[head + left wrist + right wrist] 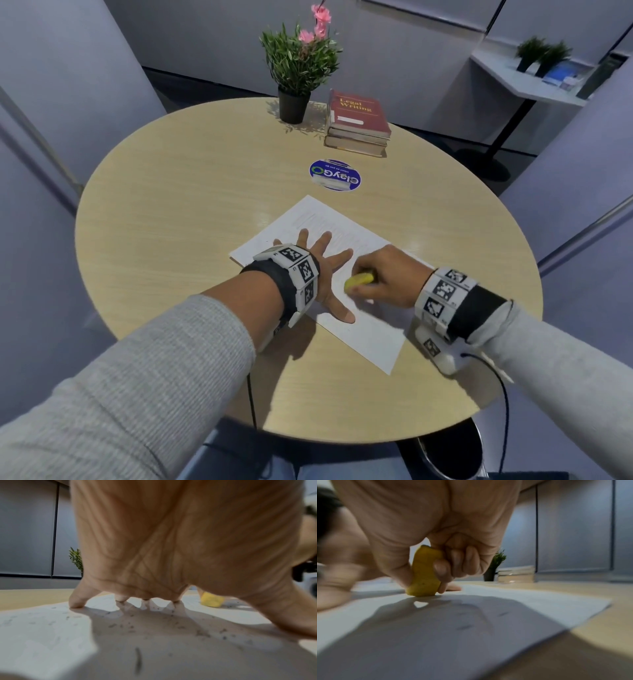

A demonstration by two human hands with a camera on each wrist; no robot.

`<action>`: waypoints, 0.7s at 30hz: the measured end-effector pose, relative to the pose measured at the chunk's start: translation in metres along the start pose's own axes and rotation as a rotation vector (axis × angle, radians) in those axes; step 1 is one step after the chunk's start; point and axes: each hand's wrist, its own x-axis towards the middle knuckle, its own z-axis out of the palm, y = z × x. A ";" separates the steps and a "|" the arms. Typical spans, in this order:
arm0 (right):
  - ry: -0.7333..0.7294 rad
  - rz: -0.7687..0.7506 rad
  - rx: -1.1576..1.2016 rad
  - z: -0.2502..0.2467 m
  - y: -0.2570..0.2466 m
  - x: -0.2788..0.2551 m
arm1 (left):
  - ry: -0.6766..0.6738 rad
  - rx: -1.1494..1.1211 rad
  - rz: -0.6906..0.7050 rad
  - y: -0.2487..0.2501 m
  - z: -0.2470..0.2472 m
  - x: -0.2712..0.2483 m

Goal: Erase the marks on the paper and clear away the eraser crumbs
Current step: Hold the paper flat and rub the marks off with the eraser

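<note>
Yellow, soft rubber eraser is pinched low between my right hand's thumb and curled fingers, its end on the thin white paper sheet. The paper looks light and likely to slide, so my left hand lies flat with spread fingers pinning it. Grey crumbs litter it.

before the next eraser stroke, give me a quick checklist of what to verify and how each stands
1. Left hand spread flat, pinning the paper: ok.
2. Right hand grips the eraser: ok.
3. Eraser touching the paper: ok.
4. Marks all gone: not ok, some dark strokes remain.
5. Crumbs cleared: not ok, scattered under the left hand.
6. Paper fully on the table: ok.
</note>
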 end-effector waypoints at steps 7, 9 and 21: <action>-0.007 -0.057 0.000 0.006 -0.009 -0.005 | 0.011 0.005 -0.001 0.000 0.001 0.001; -0.041 -0.061 0.004 0.005 -0.008 -0.007 | 0.005 0.004 -0.001 0.000 0.001 0.001; 0.053 0.041 -0.036 -0.015 0.014 0.010 | 0.012 -0.009 0.017 -0.001 0.002 -0.001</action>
